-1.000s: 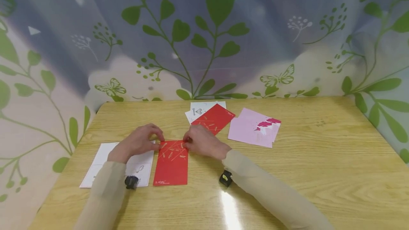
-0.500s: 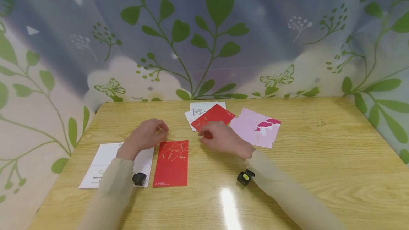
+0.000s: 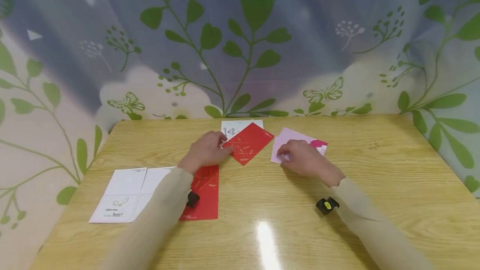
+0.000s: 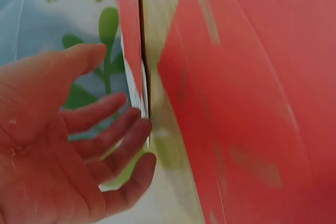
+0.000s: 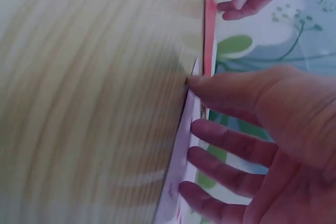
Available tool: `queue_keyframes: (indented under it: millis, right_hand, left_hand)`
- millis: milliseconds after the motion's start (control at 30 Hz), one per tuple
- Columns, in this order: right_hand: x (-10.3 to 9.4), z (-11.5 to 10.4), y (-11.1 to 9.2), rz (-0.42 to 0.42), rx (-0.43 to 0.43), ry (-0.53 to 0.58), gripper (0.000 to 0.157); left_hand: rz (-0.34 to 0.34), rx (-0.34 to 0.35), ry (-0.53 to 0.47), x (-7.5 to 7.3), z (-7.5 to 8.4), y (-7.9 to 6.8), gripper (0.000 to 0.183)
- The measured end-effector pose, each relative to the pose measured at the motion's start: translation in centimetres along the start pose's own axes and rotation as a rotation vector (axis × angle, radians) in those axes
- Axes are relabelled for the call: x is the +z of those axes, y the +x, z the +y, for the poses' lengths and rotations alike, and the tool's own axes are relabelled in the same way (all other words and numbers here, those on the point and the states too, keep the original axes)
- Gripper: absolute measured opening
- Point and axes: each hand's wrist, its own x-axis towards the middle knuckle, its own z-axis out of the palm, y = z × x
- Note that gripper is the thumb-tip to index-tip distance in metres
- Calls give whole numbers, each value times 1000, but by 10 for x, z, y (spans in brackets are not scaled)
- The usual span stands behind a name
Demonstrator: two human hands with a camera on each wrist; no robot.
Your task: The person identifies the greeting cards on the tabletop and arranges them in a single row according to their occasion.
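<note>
My left hand [image 3: 205, 151] hovers at the left corner of the back red card [image 3: 250, 144], its fingers loosely bent. The left wrist view shows that hand with nothing between thumb and fingers. Over the pink cards [image 3: 283, 137] is my right hand [image 3: 304, 157], fingers spread and slightly bent. In the right wrist view its thumb is close to the edge of the pink card [image 5: 176, 174]; whether it touches cannot be told. A second red card [image 3: 209, 199] lies nearer me, partly covered by my left forearm.
White cards [image 3: 119, 193] lie side by side at the left, partly under my left sleeve. Another white card [image 3: 231, 126] sticks out behind the back red card. The wooden table [image 3: 281, 203] ends at a leaf-patterned curtain [image 3: 247, 66].
Both hands have come off the near red card, which stays flat on the table. The left hand has moved right and back to the other red card, the right hand right to the pink cards.
</note>
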Motion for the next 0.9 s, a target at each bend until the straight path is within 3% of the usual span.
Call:
queue_keyframes:
  millis: [133, 233, 467, 700, 900]
  right_hand:
    - [-3, 15, -2, 3, -1, -18, 21]
    - [-5, 26, 0, 9, 15, -19, 21]
    - [-13, 44, 1, 26, 34, -29, 20]
    - [-20, 44, 0, 48, 30, -28, 22]
    - [-21, 29, 3, 164, -31, 46, 24]
  left_hand:
    - [-19, -45, 95, 7, 10, 5, 65]
    - [-24, -70, 114, 8, 14, 7, 69]
    - [-10, -71, 5, 8, 13, 11, 63]
    - [-2, 81, -227, 1, 5, 14, 54]
    - [-21, 209, -334, -3, 4, 11, 48]
